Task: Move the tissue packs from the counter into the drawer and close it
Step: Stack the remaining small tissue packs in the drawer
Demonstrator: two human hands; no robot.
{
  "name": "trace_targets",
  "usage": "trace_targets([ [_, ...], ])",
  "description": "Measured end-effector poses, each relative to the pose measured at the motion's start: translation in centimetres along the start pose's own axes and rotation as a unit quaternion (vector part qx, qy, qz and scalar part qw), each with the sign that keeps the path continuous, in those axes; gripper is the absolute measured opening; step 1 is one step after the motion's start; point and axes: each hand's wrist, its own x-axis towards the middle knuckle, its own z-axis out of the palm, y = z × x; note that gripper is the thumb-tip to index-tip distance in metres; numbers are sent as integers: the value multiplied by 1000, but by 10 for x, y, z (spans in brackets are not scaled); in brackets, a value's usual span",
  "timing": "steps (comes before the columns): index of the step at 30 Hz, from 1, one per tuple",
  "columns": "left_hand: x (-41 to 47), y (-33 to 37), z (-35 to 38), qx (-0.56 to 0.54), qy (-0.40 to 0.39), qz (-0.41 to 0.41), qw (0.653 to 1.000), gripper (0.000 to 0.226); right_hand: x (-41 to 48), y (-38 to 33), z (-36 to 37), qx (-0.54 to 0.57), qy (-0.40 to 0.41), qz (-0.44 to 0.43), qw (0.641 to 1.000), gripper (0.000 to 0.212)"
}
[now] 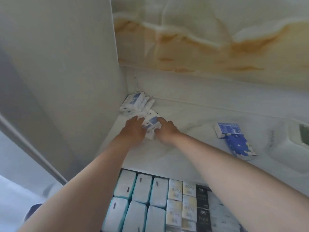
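Note:
Both my hands reach to the far left corner of the white counter [192, 124]. My left hand [133, 131] and my right hand [165, 131] grip a white and blue tissue pack [151, 124] from either side. Behind it, a small pile of similar tissue packs [136, 104] leans in the corner against the wall. Two blue tissue packs [234, 139] lie further right on the counter. Below the counter's front edge the open drawer [160, 203] shows rows of white, yellow and black tissue packs standing upright.
A tall white panel [66, 81] rises on the left, right beside the corner pile. A marbled wall [209, 39] backs the counter. A white sink basin [294, 148] with a drain sits at the far right.

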Motion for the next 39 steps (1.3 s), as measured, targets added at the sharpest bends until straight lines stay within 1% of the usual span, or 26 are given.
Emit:
trace_targets([
  [2, 6, -4, 7, 17, -11, -9, 1000, 50, 15, -7, 8, 32, 6, 32, 999, 55],
  [4, 11, -2, 7, 19, 23, -16, 999, 46, 26, -13, 13, 54, 19, 52, 997, 55],
  [6, 14, 0, 6, 2, 58, -14, 998, 36, 34, -14, 15, 92, 43, 78, 992, 59],
  [8, 17, 1, 8, -27, 65, -16, 997, 25, 36, -11, 15, 127, 60, 100, 985, 68],
  [10, 15, 3, 10, -66, 61, -37, 995, 23, 32, -6, 13, 144, 61, 107, 982, 82],
  [12, 11, 6, 10, -111, 44, -53, 991, 18, 26, 0, 11, 159, 54, 99, 981, 94],
  [14, 5, 14, 6, -150, 5, -65, 987, 16, 16, 6, 9, 178, 47, 97, 978, 101],
  [16, 0, 24, 4, -180, -18, -85, 980, 22, 4, 15, 7, 202, 42, 96, 974, 104],
  [18, -7, 34, 4, -232, -29, -109, 966, 36, -11, 24, 3, 231, 45, 86, 968, 106],
  [21, -20, 49, 5, -351, -46, -147, 924, 68, -35, 38, -8, 254, 49, 49, 965, 110],
  [22, -25, 54, 5, -385, -55, -154, 909, 73, -44, 43, -12, 252, 48, 32, 966, 111],
  [23, -31, 60, 7, -406, -65, -150, 899, 70, -53, 50, -17, 243, 45, 18, 969, 113],
  [24, -36, 66, 9, -411, -75, -136, 898, 59, -63, 55, -23, 233, 43, 6, 972, 116],
  [25, -43, 73, 11, -402, -84, -116, 904, 46, -72, 62, -28, 221, 44, -5, 974, 119],
  [26, -49, 81, 13, -393, -95, -97, 910, 39, -82, 69, -33, 209, 48, -13, 977, 122],
  [27, -56, 89, 16, -381, -110, -80, 914, 37, -92, 76, -37, 201, 52, -16, 978, 123],
  [30, -79, 116, 22, -349, -165, -24, 922, 40, -125, 98, -53, 187, 60, -14, 980, 117],
  [33, -106, 142, 27, -320, -194, 10, 927, 39, -156, 120, -67, 159, 53, -23, 986, 113],
  [34, -114, 149, 30, -317, -205, 16, 926, 39, -167, 126, -71, 149, 50, -27, 987, 107],
  [36, -131, 161, 38, -330, -228, 21, 916, 40, -184, 142, -77, 138, 47, -26, 989, 84],
  [39, -157, 178, 55, -345, -254, 22, 904, 44, -209, 163, -84, 145, 32, -14, 989, 38],
])
